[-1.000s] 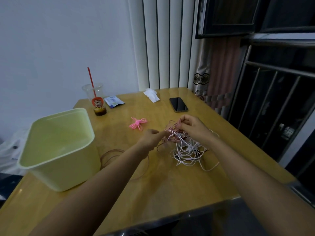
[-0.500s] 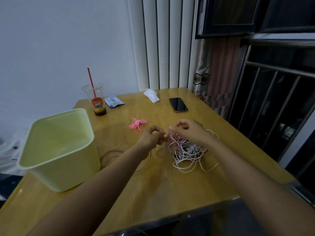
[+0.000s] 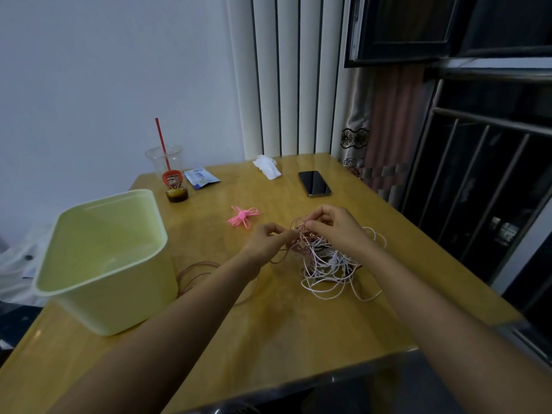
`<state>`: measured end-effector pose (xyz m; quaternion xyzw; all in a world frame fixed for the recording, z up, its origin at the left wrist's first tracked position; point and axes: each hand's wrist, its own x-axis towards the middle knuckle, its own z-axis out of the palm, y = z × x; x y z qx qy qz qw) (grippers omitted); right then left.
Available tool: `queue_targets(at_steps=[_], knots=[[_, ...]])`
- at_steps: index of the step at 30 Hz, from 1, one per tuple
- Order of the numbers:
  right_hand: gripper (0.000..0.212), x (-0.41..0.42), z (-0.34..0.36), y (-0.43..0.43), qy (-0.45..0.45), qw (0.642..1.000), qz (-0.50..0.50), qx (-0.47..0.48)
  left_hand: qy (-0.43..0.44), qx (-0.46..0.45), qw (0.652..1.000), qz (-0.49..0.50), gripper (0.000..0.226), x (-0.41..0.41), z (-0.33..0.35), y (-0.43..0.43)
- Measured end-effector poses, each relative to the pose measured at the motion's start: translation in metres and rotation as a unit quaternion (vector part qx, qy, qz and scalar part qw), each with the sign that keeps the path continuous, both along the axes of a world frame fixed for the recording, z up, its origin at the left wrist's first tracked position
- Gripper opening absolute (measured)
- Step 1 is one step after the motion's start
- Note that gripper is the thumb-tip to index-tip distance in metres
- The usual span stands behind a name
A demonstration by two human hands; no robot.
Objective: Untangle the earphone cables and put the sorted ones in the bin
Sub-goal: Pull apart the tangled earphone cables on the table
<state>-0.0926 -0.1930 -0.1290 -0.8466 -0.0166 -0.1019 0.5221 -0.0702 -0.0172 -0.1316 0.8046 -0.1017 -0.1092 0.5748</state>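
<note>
A tangle of white and pink earphone cables (image 3: 328, 264) lies on the wooden table (image 3: 298, 324), right of centre. My right hand (image 3: 334, 225) pinches strands at the top of the tangle. My left hand (image 3: 265, 239) pinches a brownish-pink cable just left of it; both hands nearly touch. That cable trails left into loose loops (image 3: 197, 271) beside the bin. The pale green bin (image 3: 101, 258) stands at the left, with nothing visible inside. A bundled bright pink cable (image 3: 242, 216) lies apart, behind my hands.
A black phone (image 3: 314, 183) lies at the back right. A plastic cup with a red straw (image 3: 170, 174), a blue-white packet (image 3: 200, 178) and a crumpled tissue (image 3: 267, 166) sit along the far edge. Window bars stand to the right of the table.
My left hand has closed from a pointing pose onto the brownish-pink cable and moved closer to my right hand. The tangle has shifted slightly.
</note>
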Motion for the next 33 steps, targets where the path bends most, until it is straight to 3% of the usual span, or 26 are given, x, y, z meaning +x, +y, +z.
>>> queue_targets(at_steps=[4, 7, 10, 15, 21, 24, 28, 33], knots=[[0.004, -0.003, 0.001, 0.001, 0.006, 1.0, 0.002, 0.021, -0.021, -0.023, 0.999, 0.024, 0.022, 0.0, -0.003, -0.003], [0.003, -0.005, 0.003, 0.0, 0.025, 0.999, 0.018, 0.019, -0.008, -0.018, 1.0, -0.003, 0.028, -0.004, 0.002, -0.004], [0.009, -0.006, 0.002, 0.0, 0.036, 0.995, 0.038, 0.083, 0.023, -0.005, 1.0, -0.009, 0.03, -0.006, 0.005, -0.005], [0.007, -0.006, -0.001, -0.003, 0.049, 0.988, 0.005, 0.146, 0.033, -0.084, 0.995, 0.031, 0.02, -0.007, 0.008, -0.009], [0.012, -0.008, -0.003, -0.006, 0.029, 0.996, 0.067, 0.059, 0.042, -0.082, 0.995, 0.037, 0.018, -0.006, 0.004, -0.01], [0.008, -0.008, -0.002, -0.006, 0.013, 0.998, 0.052, 0.019, 0.02, -0.077, 0.996, 0.04, 0.017, -0.003, -0.001, -0.008], [0.005, -0.008, 0.005, -0.011, 0.0, 0.995, -0.002, 0.099, 0.004, -0.073, 0.997, 0.031, 0.018, -0.002, 0.0, -0.002], [0.014, -0.01, 0.013, -0.01, 0.112, 0.97, 0.087, 0.196, -0.025, -0.011, 1.0, -0.013, 0.018, -0.002, 0.007, -0.002]])
